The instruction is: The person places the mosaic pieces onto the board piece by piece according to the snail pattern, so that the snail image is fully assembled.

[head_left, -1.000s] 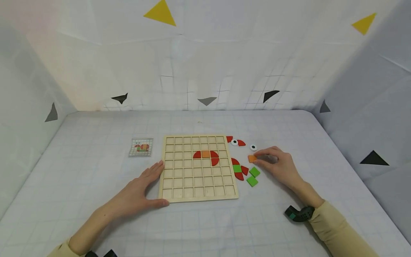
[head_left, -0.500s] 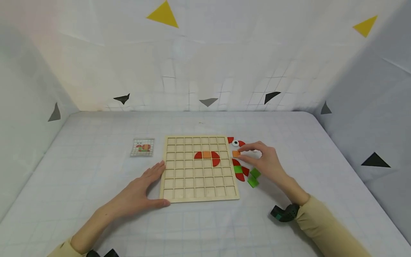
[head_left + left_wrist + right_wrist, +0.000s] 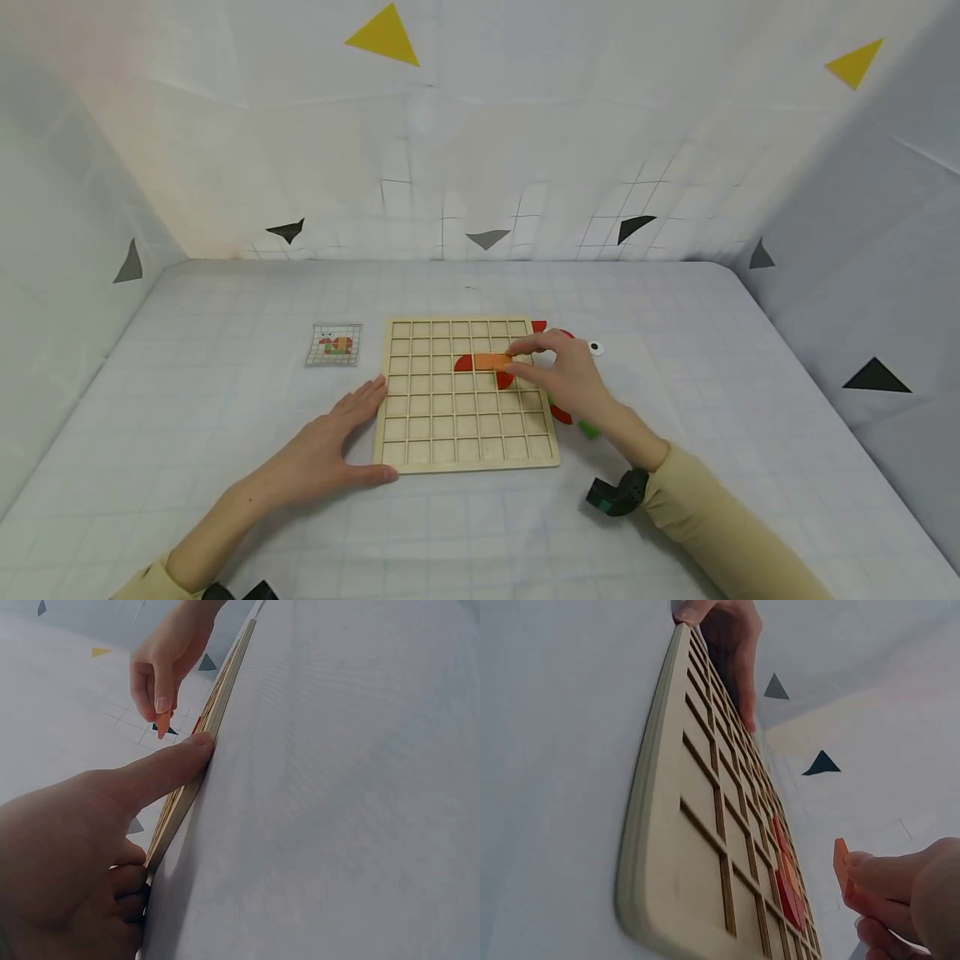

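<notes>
A wooden grid board (image 3: pixel 442 427) lies in the middle of the table in the head view. My left hand (image 3: pixel 322 450) rests against its left side, fingers spread along the edge and thumb at the near corner. Between thumb and fingers, my right hand (image 3: pixel 566 377) pinches an orange square tile (image 3: pixel 841 868), held above the board in the right wrist view. Set in the grid are a red quarter-circle piece (image 3: pixel 464 363), an orange square (image 3: pixel 482 362) and another red piece (image 3: pixel 505 381) just below the held tile. The right hand hides part of the board's right side.
Left of the board lies a small picture card (image 3: pixel 333 345) with a coloured pattern. Loose pieces lie to the right, partly covered by the right hand: a red piece (image 3: pixel 539 326), an eye disc (image 3: pixel 596 347), another red piece (image 3: pixel 561 414) and a green tile (image 3: pixel 588 430).
My right hand has carried the orange tile left, from among the loose pieces to over the board beside the placed orange square. The left hand stays at the board's edge.
</notes>
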Demonstrator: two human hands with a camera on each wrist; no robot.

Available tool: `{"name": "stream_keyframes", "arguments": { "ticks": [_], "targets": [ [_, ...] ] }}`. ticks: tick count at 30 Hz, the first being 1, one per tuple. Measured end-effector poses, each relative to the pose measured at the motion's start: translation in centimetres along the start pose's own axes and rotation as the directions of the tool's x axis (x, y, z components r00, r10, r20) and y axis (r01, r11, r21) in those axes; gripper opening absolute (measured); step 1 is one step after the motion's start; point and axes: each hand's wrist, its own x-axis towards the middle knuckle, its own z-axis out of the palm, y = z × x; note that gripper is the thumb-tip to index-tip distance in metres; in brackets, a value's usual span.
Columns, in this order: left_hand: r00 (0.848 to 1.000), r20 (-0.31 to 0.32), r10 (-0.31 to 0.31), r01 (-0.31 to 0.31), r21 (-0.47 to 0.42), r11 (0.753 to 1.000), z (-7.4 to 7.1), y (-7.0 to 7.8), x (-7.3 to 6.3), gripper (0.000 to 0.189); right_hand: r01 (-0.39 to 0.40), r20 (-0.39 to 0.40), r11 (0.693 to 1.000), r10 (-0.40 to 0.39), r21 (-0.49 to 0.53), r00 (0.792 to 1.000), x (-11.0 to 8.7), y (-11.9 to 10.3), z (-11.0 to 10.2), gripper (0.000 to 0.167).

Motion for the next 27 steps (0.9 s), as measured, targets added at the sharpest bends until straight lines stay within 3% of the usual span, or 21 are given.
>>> {"name": "stream_keyframes", "arguments": {
  "ticks": [8, 27],
  "targets": [
    [1.000, 0.001, 0.007, -0.007, 0.001, 1.000, 0.0, 0.0, 0.1, 0.111, -0.033, 0.038, 0.999, 0.032, 0.009, 0.999, 0.3, -0.8, 1.4, 0.020],
    [1.000, 0.001, 0.008, -0.008, 0.003, 1.000, 0.0, -0.1, 0.0, 0.111, 0.127, 0.040, 0.988, -0.124, -0.090, 0.992, -0.2, 0.5, 3.1, 0.023]
  ]
}}
